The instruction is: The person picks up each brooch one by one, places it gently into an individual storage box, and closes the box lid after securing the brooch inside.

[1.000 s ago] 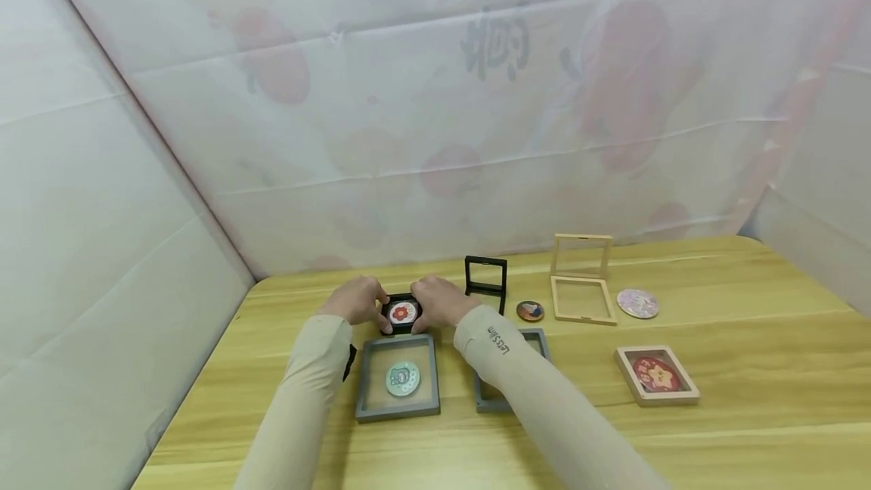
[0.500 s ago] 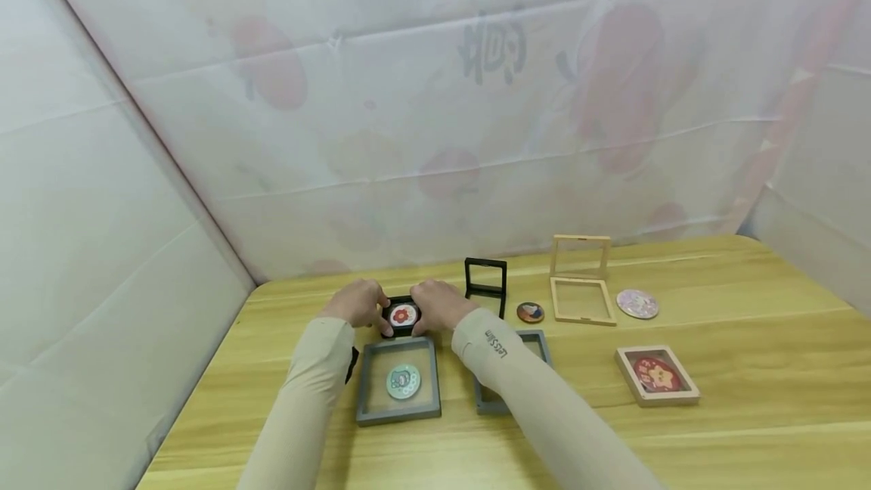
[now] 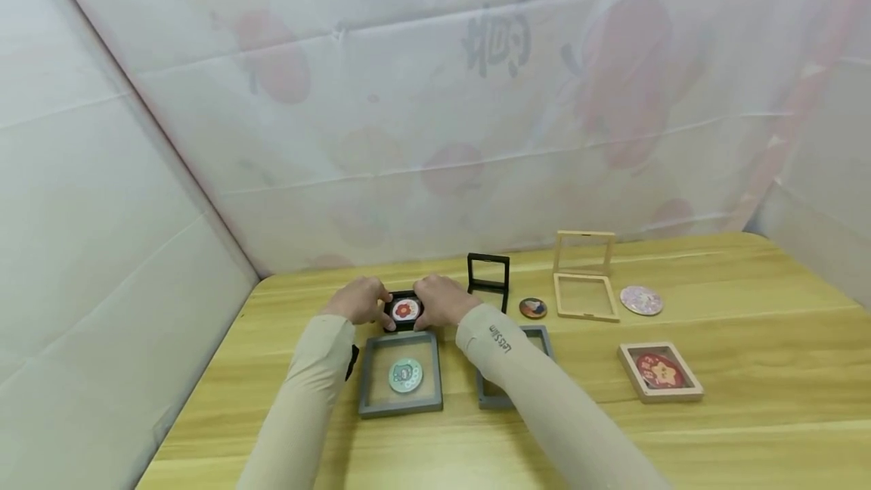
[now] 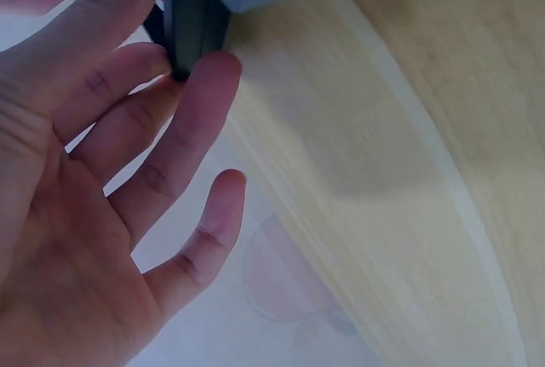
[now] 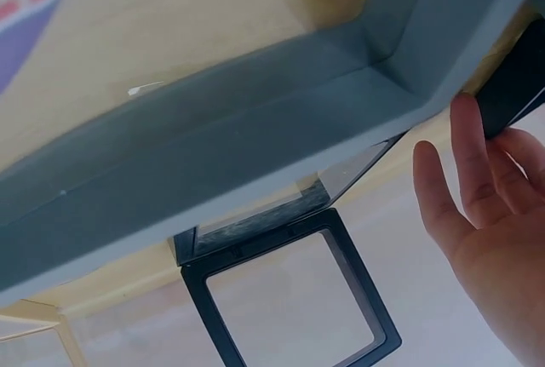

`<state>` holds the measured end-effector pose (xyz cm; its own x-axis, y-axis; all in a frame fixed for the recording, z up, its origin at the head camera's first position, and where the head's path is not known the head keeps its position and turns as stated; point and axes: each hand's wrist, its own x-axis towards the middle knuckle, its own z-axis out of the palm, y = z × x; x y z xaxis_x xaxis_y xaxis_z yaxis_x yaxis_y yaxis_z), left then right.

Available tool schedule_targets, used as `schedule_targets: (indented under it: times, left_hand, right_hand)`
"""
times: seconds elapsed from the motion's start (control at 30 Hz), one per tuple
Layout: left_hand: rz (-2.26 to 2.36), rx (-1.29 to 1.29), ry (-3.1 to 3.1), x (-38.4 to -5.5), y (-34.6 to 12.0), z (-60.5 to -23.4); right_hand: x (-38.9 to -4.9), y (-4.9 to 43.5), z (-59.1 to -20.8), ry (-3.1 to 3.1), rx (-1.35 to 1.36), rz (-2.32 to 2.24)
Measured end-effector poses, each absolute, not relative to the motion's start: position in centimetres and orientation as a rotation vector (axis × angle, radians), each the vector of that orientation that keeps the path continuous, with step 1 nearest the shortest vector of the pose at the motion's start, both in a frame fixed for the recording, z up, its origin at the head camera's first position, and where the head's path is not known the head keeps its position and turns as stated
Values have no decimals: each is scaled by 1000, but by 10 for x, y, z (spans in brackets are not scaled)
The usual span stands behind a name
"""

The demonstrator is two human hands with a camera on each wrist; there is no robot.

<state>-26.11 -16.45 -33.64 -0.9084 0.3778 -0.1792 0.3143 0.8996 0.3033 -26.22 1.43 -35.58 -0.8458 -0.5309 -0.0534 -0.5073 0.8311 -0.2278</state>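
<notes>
A small black display frame [image 3: 390, 324] with a red-flower badge [image 3: 406, 310] in its window lies at the back left of the table. My left hand [image 3: 358, 301] pinches its left side between thumb and fingers; my right hand [image 3: 438, 299] grips its right side. In the left wrist view the left hand [image 4: 128, 154] has its fingertips on the black frame [image 4: 194, 22], while the little finger stays apart. The right wrist view has my right hand [image 5: 502, 214] at a black edge [image 5: 515, 82]. Just in front lies a grey frame [image 3: 401, 408] holding a green badge [image 3: 406, 375].
Right of the hands are a second grey frame [image 3: 497, 402], partly under the right sleeve, and an open black frame [image 3: 488, 256]. Beyond sit a dark round badge [image 3: 533, 308], an open cream frame [image 3: 588, 317], a pink-purple badge [image 3: 641, 300] and a pale frame [image 3: 670, 394] with a red badge.
Both hands keep their hold on the small black frame. The head view shifts slightly; nothing on the table has visibly moved.
</notes>
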Motion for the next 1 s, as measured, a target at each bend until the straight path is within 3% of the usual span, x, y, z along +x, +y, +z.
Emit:
schedule_targets:
  times: [1.0]
  left_hand:
    - [267, 620, 2850, -257, -164, -329]
  right_hand:
    - [-263, 23, -352, 2764, -812, -378]
